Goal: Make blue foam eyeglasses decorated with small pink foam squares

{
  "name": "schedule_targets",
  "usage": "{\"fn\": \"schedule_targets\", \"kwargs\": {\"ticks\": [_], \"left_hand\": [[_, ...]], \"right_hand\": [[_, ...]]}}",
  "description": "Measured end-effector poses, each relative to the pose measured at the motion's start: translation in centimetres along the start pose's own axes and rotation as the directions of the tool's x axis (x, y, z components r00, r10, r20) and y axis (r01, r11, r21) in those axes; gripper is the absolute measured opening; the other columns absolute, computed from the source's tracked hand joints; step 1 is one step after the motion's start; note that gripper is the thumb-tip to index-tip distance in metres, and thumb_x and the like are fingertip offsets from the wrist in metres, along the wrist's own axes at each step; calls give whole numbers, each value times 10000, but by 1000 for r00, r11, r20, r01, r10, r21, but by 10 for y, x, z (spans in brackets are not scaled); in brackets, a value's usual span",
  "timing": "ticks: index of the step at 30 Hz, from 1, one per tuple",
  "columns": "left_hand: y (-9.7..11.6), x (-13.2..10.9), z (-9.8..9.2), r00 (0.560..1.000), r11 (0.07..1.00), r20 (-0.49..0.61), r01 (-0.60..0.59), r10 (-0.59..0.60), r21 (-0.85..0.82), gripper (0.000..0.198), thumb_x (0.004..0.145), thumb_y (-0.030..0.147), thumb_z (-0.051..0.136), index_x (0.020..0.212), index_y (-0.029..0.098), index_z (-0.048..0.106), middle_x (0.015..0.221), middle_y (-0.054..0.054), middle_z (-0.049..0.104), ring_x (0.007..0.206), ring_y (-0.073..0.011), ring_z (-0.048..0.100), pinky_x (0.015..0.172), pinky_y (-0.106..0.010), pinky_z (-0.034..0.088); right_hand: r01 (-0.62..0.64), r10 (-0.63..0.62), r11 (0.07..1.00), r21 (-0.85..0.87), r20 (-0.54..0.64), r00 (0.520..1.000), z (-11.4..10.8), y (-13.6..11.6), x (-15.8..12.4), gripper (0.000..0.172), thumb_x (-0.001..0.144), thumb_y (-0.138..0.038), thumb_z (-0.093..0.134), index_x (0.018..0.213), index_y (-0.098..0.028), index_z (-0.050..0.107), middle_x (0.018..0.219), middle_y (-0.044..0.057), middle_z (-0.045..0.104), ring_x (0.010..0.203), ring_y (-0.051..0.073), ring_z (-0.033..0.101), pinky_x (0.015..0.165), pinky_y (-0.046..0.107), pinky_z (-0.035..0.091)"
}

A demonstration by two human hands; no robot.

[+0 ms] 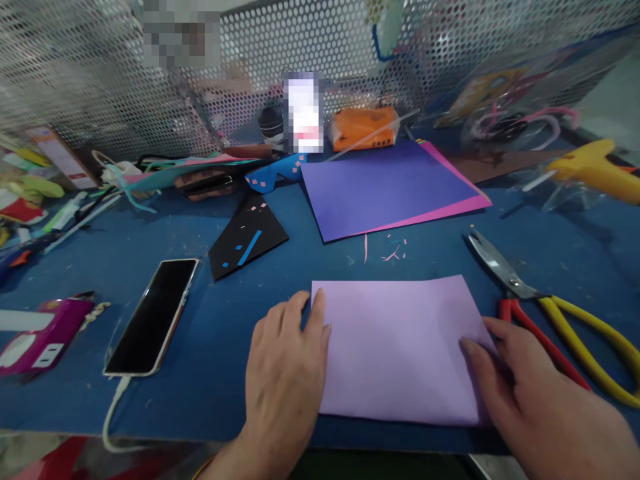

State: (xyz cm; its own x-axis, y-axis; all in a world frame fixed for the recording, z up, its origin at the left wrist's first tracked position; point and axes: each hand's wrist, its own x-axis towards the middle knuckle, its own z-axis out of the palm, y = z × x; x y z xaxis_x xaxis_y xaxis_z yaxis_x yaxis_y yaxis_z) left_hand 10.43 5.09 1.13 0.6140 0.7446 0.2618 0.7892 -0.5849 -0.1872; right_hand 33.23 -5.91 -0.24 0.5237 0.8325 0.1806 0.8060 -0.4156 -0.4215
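A sheet of light purple paper, apparently folded, lies flat near the table's front edge. My left hand rests at its left side with the fingers spread. The index fingertip and the thumb touch the sheet's left edge. At the right edge, my right hand pinches the paper, thumb on top and the other fingers partly hidden. Scissors with one red and one yellow handle lie just beyond the right hand, blades partly apart. Thin pink paper scraps are scattered behind the sheet.
Purple and pink sheets lie at the back. Left of them are blue paper glasses and a black piece. A cabled phone and a magenta item lie left. A yellow glue gun lies right, before the perforated metal screen.
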Motion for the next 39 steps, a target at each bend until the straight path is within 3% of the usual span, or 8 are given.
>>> {"fn": "schedule_targets", "kwargs": {"ticks": [2,7,12,16,20,27,33,39], "left_hand": [[-3,0,4,988,984,-54,-147,142,-105,419,941,84,388,1308,141,581,1316,-115,632,1093,-266,621,864,-413,534],[-9,4,9,920,893,-74,-392,386,-222,456,912,12,348,1303,100,565,1357,-109,616,1260,-208,566,1014,-345,512],[9,14,-1,941,928,-35,-337,336,-160,335,960,176,462,1247,88,610,1161,-137,690,1093,-256,658,885,-364,582],[24,20,-10,955,947,48,-283,293,-153,514,904,426,608,1307,108,583,1043,-138,667,960,-291,662,763,-410,601],[26,22,-10,951,946,71,-286,300,-153,573,882,483,620,1313,107,583,1002,-144,657,923,-305,640,759,-453,587],[24,23,6,885,875,-1,-461,466,-148,590,960,405,501,1334,-52,500,1397,-255,536,1303,-346,506,1080,-459,455],[26,26,-1,896,887,45,-428,441,-176,510,961,353,487,1431,157,465,1423,-212,528,1282,-355,538,1006,-506,503],[28,26,-4,899,886,73,-407,431,-222,648,927,570,469,1409,139,501,1454,-221,494,1306,-415,500,1005,-575,487]], "right_hand": [[83,-86,991,-101,-31,996,1,-1,-1,452,878,-573,396,970,-194,623,523,82,631,324,237,561,281,270,340],[128,-141,969,-210,-52,989,2,-9,-3,484,960,-484,297,999,-125,620,500,84,627,317,217,556,299,239,321],[142,-153,968,-207,-38,987,1,-11,-2,465,970,-428,298,1015,-95,619,478,83,614,334,222,566,324,231,300],[154,-170,963,-223,-55,984,3,-10,-3,433,976,-379,302,1009,-87,620,457,76,595,318,213,546,340,223,263],[174,-196,942,-288,-50,979,6,-10,-5,373,972,-307,330,1068,-72,604,453,56,578,322,196,531,360,214,226],[211,-234,917,-337,-27,972,8,-8,-7,391,945,-206,419,1306,-102,530,536,19,622,372,187,556,375,237,219],[187,-202,882,-432,11,979,6,-13,-8,398,902,-159,502,1285,-116,599,825,63,694,461,177,605,363,267,306],[185,-163,839,-512,89,983,4,-19,-6,416,882,-165,561,1293,-130,620,830,57,685,446,168,607,360,272,365]]}}
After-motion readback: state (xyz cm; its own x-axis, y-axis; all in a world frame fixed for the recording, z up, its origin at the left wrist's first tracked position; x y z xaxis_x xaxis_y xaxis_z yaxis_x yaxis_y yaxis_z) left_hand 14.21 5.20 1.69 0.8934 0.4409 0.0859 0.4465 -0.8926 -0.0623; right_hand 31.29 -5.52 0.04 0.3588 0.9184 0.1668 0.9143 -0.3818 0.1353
